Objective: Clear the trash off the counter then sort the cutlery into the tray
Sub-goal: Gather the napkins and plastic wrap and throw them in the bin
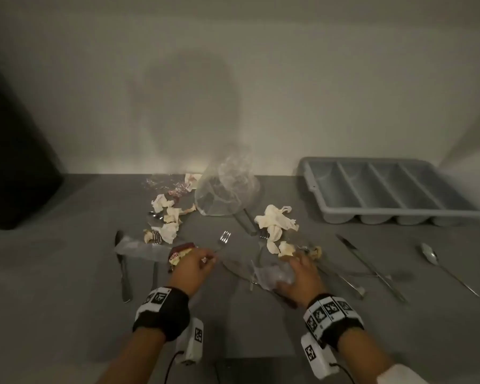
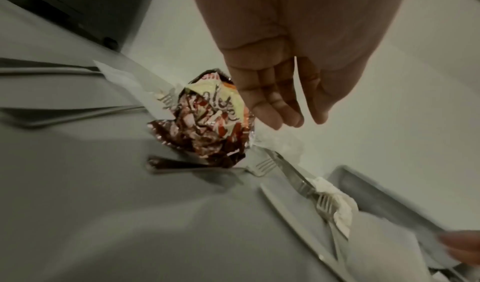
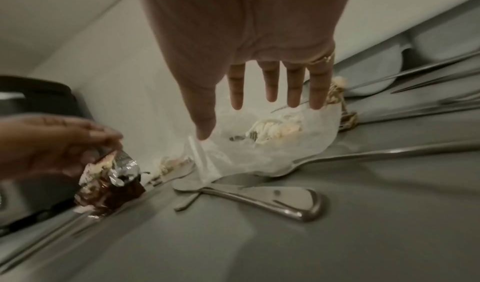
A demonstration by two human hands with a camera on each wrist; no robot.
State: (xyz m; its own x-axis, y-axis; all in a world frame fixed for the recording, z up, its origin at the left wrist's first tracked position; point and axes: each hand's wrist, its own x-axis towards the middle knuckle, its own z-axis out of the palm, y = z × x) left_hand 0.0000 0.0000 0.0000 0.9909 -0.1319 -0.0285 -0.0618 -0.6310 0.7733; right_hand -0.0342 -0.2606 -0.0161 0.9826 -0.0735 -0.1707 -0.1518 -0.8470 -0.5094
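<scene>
My left hand hovers low over a crumpled red-brown snack wrapper on the grey counter. In the left wrist view its fingers are relaxed and just touch the wrapper without curling round it. My right hand has its fingers spread straight above a piece of clear plastic film that lies over cutlery. A fork lies just beyond the left hand. The grey cutlery tray stands at the back right, its compartments bare.
Crumpled tissues lie at left and centre, with a clear plastic bag behind them. Knives and a spoon lie to the right, more cutlery to the left. A dark bulky object fills the far left.
</scene>
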